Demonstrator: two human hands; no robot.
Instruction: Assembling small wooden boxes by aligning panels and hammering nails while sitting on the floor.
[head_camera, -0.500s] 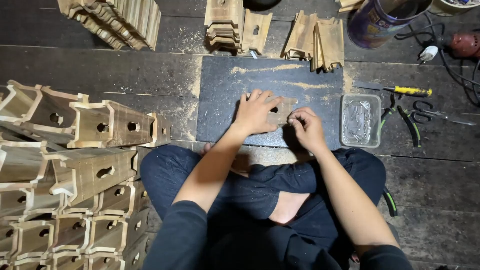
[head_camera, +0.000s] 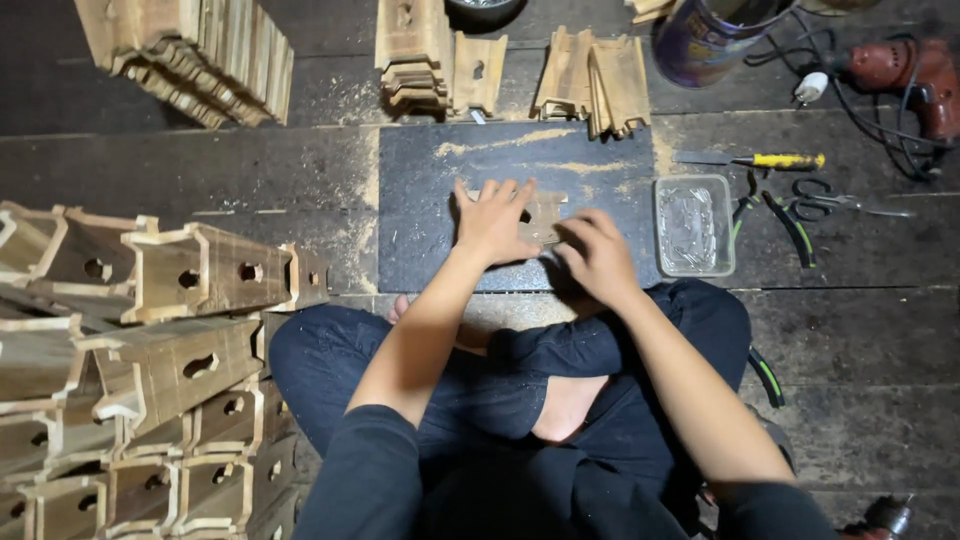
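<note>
A: What is seen in the head view, nearest the hands?

B: A small flat notched wooden piece (head_camera: 545, 215) is lying on the dark rectangular mat (head_camera: 420, 215) spread on the plank floor (head_camera: 860, 330). The left hand (head_camera: 492, 222) is laid flat on the piece with fingers spread, so nothing is gripped; it is only pressed down. The right hand (head_camera: 598, 257) is curled loosely at the piece's near edge; whether something small is pinched in it cannot be told.

A: And how much is judged done?

B: A great deal, it seems. Stacked pale wooden box frames with oval holes (head_camera: 150, 350) are piled at the left, well apart from the mat. Beyond the mat, bundles of flat cut wooden slats (head_camera: 595, 85) are still lying loose, so more pieces are judged left to be put together. The piece under the hands is not yet joined to anything.

A: What else is lying about?

B: A clear shallow plastic tray (head_camera: 694, 226) is set just beside the mat's right edge. Near it a yellow-handled chisel (head_camera: 760, 160), green-handled pliers (head_camera: 780, 225) and a red electric drill (head_camera: 905, 75) are lying untouched
</note>
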